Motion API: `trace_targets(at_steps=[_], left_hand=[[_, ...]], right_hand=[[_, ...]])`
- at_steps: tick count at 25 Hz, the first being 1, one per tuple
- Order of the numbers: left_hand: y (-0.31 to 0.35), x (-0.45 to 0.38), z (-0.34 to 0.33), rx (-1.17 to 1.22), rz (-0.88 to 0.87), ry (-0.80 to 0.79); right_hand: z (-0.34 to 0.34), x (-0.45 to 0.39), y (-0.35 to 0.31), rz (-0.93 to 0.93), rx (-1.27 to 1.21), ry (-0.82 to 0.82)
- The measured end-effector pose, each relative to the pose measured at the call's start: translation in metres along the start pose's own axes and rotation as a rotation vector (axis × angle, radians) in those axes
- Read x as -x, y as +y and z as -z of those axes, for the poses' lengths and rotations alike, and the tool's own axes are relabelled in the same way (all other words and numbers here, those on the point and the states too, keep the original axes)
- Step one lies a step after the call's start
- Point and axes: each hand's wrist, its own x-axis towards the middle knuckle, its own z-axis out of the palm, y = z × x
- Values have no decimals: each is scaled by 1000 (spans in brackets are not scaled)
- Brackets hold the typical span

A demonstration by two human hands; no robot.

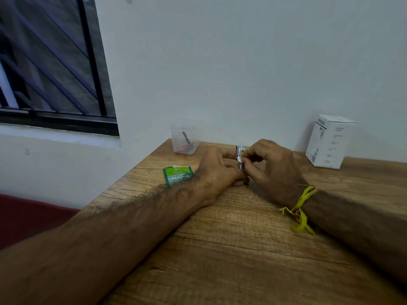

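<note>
Right hand pinches slim (shiny metal) pen.

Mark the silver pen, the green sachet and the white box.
silver pen [241, 165]: head view, lower barrel.
green sachet [177, 173]: head view, middle of its face.
white box [326, 146]: head view, front face.

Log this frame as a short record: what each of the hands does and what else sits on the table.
left hand: holds slim metal cylinder upright
right hand: pinches small white piece on the cylinder; yellow thread on wrist
surface: wooden table
left of hands: green sachet, lying flat
by the wall: clear container with red and black items; white box
</note>
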Motion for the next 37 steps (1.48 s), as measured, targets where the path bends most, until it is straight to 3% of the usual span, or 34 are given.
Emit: trace_targets(at_steps=[7,16,37], left_hand=[[-2,-4,-1,4,-8,7],[-3,-6,0,36,-11,2],[-3,-6,4,60,5,16]], right_hand=[[-1,-2,5,-36,-52,21],[2,0,8,13,-49,-83],[8,2,11,43,-60,-149]])
